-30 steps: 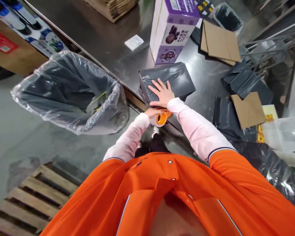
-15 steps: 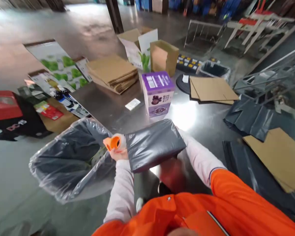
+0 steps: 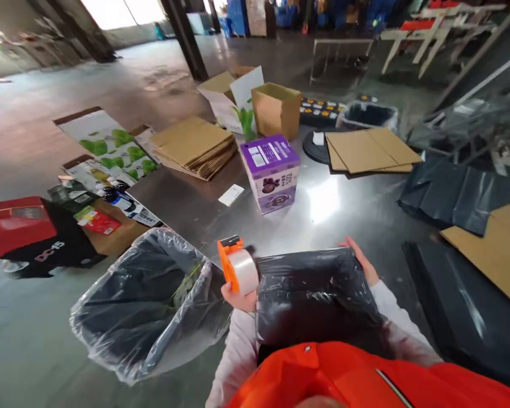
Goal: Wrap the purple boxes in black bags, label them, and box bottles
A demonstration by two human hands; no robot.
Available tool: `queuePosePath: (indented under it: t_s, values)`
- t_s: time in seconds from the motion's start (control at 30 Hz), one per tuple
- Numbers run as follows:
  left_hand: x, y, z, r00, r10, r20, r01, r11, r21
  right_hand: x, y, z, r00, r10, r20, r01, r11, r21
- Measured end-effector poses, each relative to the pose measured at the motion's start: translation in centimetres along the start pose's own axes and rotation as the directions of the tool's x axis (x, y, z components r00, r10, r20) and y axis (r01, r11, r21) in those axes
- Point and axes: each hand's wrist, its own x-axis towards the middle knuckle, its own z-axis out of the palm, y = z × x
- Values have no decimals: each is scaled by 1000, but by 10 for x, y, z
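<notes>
A parcel wrapped in a dark grey plastic bag (image 3: 317, 297) is lifted off the steel table (image 3: 348, 212), close to my chest. My right hand (image 3: 362, 262) grips its far right edge; only the fingers show over the bag. My left hand (image 3: 238, 296) presses against the parcel's left side and is closed round an orange tape dispenser (image 3: 237, 267) with a roll of clear tape. A purple and white carton (image 3: 272, 173) stands upright on the table beyond the parcel.
A bin lined with clear plastic (image 3: 151, 300) stands at the left beside the table. Flat cardboard stacks (image 3: 198, 144), open boxes (image 3: 276, 107), grey bags (image 3: 459, 195) and cardboard sheets (image 3: 368, 148) lie on the table. Printed cartons (image 3: 106, 150) and a red and black case (image 3: 23, 229) lie on the floor at the left.
The parcel lay flat on the table under my right hand a second ago; now both hands hold it raised near my chest. The view has tilted up from the table edge.
</notes>
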Motion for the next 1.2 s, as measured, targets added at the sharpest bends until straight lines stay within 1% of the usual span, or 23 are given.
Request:
queuePosePath:
  t_s: [0.07,0.1,0.17,0.2,0.27,0.3,0.37,0.4,0.43,0.5,0.53,0.6,0.7,0.77,0.83,0.9,0.93,0.97,1.03,1.1,1.13,1.17,1.2]
  values:
    - [1,-18,13,995,17,-100,-33,985,-170,-31,3,-27,992,71,-107,-73,997,-10]
    - [4,-22,19,989,-3,-151,-31,976,-217,-40,-1,-36,987,81,-142,-88,995,-43]
    - [18,-14,29,984,-63,-169,29,980,-196,-41,-16,-42,983,63,-171,-86,987,-137]
    - [29,-4,32,989,-79,-127,59,987,-153,-34,-27,-41,980,4,-199,-47,976,-211]
    - [58,24,39,994,-106,36,108,993,-54,-12,-52,-29,966,-162,-202,65,908,-415]
    - [73,39,44,984,-129,121,132,991,-11,0,-66,-18,965,-218,-148,132,886,-444]
    - [97,65,60,948,-185,258,176,983,57,20,-96,12,960,-276,36,269,885,-380]
    - [105,74,71,930,-204,305,188,979,83,27,-111,28,938,-327,112,345,872,-347]
    - [110,81,82,913,-218,345,194,975,104,32,-125,44,905,-385,182,426,840,-337]
    - [114,87,105,879,-245,409,205,969,140,39,-147,69,841,-481,247,540,761,-360]
    - [114,87,115,865,-260,429,214,965,153,42,-154,76,821,-511,255,571,730,-376]
    - [112,85,133,844,-286,454,239,958,161,49,-162,77,803,-537,258,596,702,-390]
    - [113,80,153,813,-330,480,293,944,151,58,-158,58,791,-538,290,611,687,-392]
    - [116,75,164,795,-353,493,317,935,157,57,-150,43,788,-551,275,613,664,-428]
    - [122,67,175,783,-366,503,331,930,162,50,-138,31,801,-572,178,579,666,-470]
    - [134,53,185,755,-406,515,373,912,172,39,-124,17,828,-560,43,514,724,-460]
    - [142,44,189,725,-447,524,409,892,194,34,-117,9,847,-531,10,484,763,-428]
    - [152,34,194,682,-498,535,447,863,234,30,-109,-1,869,-494,15,462,800,-383]
    - [178,12,202,570,-608,553,488,792,368,27,-91,-28,900,-421,109,435,858,-274]
    - [210,-9,209,449,-707,547,463,707,534,31,-71,-62,908,-367,202,403,897,-183]
    - [227,-19,212,408,-741,533,431,671,603,35,-59,-80,916,-348,202,381,911,-159]
    - [243,-28,214,412,-747,522,386,662,643,39,-48,-99,928,-329,172,355,923,-150]
    - [258,-35,215,454,-722,521,330,680,655,41,-35,-116,943,-304,134,323,934,-155]
